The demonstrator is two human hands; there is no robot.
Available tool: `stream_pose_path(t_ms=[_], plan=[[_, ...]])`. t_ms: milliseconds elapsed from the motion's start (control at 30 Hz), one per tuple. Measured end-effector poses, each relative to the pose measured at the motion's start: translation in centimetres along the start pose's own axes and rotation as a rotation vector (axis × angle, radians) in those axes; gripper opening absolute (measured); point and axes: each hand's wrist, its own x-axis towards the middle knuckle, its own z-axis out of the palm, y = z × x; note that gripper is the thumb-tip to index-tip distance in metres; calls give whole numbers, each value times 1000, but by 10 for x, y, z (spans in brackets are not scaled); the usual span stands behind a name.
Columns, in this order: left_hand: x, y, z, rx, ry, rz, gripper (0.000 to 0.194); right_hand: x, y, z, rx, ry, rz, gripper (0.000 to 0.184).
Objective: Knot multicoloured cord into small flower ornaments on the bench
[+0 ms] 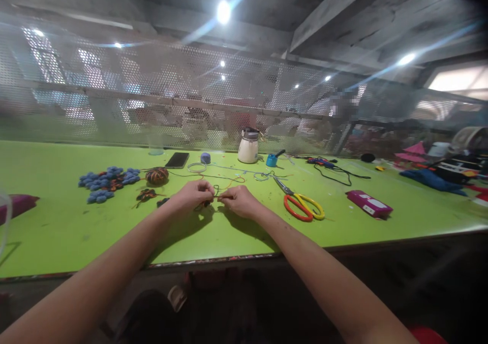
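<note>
Our forearms (320, 260) lead to left hand (192, 195) and right hand (242, 201), both pinched on yarn (216, 196): likely light, limp, best held short.

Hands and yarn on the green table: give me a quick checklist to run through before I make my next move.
1. Left hand pinching the small dark piece: ok.
2. Right hand gripping the thin strand between the hands: ok.
3. Scissors lying apart from both hands: ok, to the right of the right hand.
4. Striped yarn ball on the table: ok, beside the blue crocheted flowers.
5. Blue cord laid out straight: not ok, it loops near the scissors' tips.
6. Strand knotted securely: cannot tell, too small and partly hidden by fingers.
</note>
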Motion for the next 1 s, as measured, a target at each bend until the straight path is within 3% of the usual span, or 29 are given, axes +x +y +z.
stream_pose_path(t_ms=[133, 433, 600, 700, 833, 1000], plan=[[1, 0, -4, -18, 7, 30, 12, 0, 6, -13, -106, -37, 45, 21], [8, -1, -13, 35, 3, 34, 12, -4, 26, -59, -258, 18, 235, 23], [10, 0, -13, -33, 58, 66, 12, -43, 57, -108, -423, -28, 451, 22], [10, 1, -11, -71, 80, 88, 11, -74, 73, -126, -482, -103, 570, 19], [10, 0, -12, -103, 68, 83, 12, -95, 82, -126, -478, -144, 656, 36], [11, -3, -14, -109, 129, 108, 12, -88, 85, -126, -382, -192, 767, 65]])
